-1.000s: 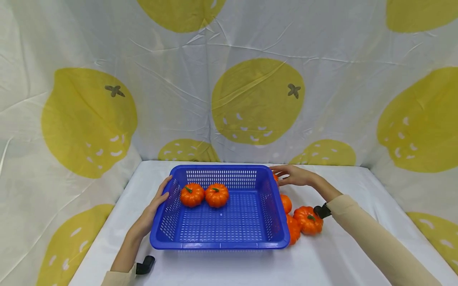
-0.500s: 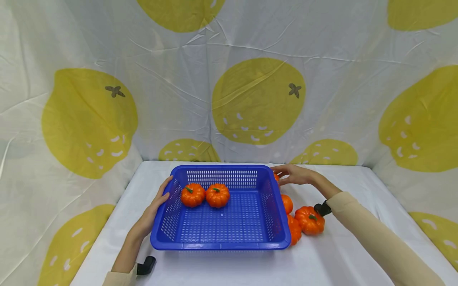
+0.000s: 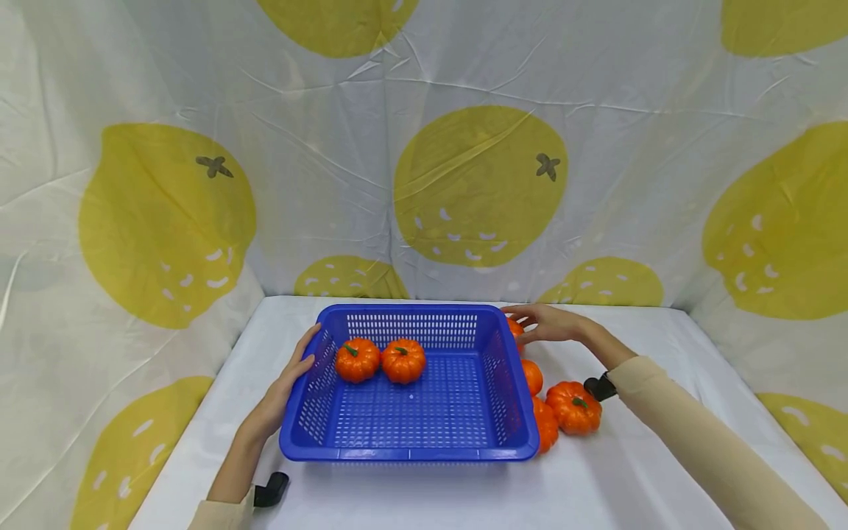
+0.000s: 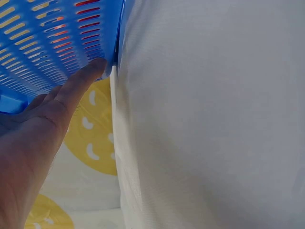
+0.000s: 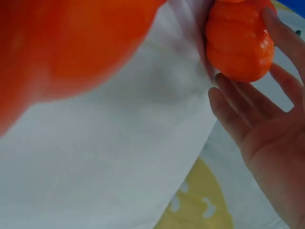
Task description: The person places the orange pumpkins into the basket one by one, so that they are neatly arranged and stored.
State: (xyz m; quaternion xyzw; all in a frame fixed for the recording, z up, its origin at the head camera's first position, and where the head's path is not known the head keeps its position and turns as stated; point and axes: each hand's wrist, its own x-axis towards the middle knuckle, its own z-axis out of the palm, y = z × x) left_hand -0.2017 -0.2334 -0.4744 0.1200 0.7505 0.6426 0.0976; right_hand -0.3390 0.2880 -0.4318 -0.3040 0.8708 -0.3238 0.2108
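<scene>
A blue perforated plastic basket [image 3: 408, 454] stands in the middle, with two small orange pumpkins, the left one [image 3: 358, 360] and the right one [image 3: 403, 361], side by side near its back left. My left hand [image 3: 281, 390] lies along the basket's left side; in the left wrist view its thumb touches the slotted wall. Beyond the basket's right wall, my right hand [image 3: 546, 324] holds another small pumpkin [image 5: 240, 40] between thumb and fingers. From the head that pumpkin is mostly hidden by the hand and rim.
More orange pumpkins lie right of the basket: a partly hidden one [image 3: 532, 377], one against the wall [image 3: 545, 425], and a fully visible one [image 3: 573, 408] by the right wrist. White cloth [image 3: 636, 471] covers the table; a lemon-print curtain [image 3: 331, 184] hangs behind.
The pumpkin at my right fingers shows slightly more beside the basket's rim. Both hands and the basket have hardly moved.
</scene>
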